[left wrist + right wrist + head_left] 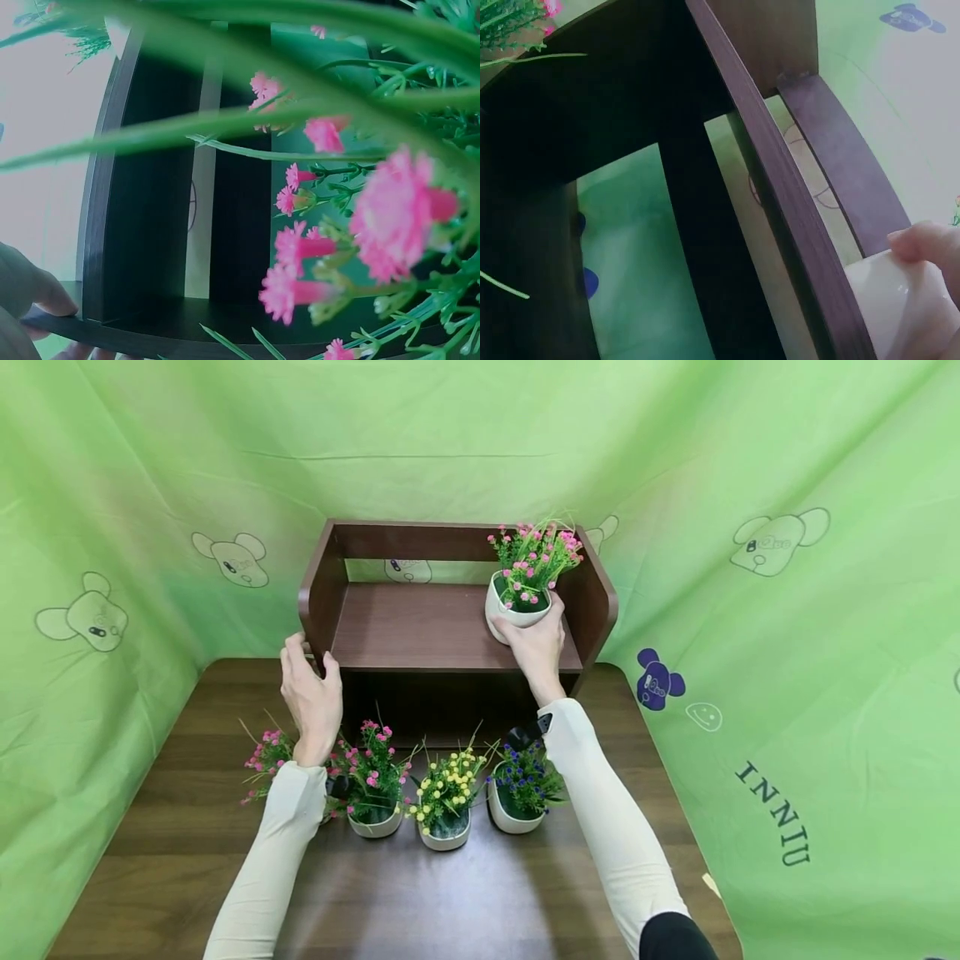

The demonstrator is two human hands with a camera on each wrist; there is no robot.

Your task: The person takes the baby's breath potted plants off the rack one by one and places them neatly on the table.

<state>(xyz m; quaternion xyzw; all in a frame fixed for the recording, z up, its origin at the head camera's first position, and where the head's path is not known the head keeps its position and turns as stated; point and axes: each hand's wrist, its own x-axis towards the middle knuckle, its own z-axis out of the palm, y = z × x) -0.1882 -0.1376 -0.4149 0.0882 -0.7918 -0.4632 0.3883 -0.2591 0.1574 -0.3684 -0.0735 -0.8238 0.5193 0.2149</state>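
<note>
My right hand (538,642) grips a white pot of pink artificial flowers (517,610) at the right end of the brown wooden shelf unit's (420,627) upper board. In the right wrist view, the thumb lies on the white pot (900,300), beside the shelf edge. My left hand (311,697) holds the front edge of the unit's left side panel. The left wrist view shows the thumb on one face of that panel and fingertips on the other. Close to the left wrist, blurred pink flowers (394,217) partly cover the shelf in that view.
In front of the unit stand pots of pink flowers (375,785), yellow flowers (446,797) and blue flowers (517,789). More pink flowers (266,760) show left of the left forearm, partly hidden. The wooden table (420,910) is backed by a green printed curtain (787,677).
</note>
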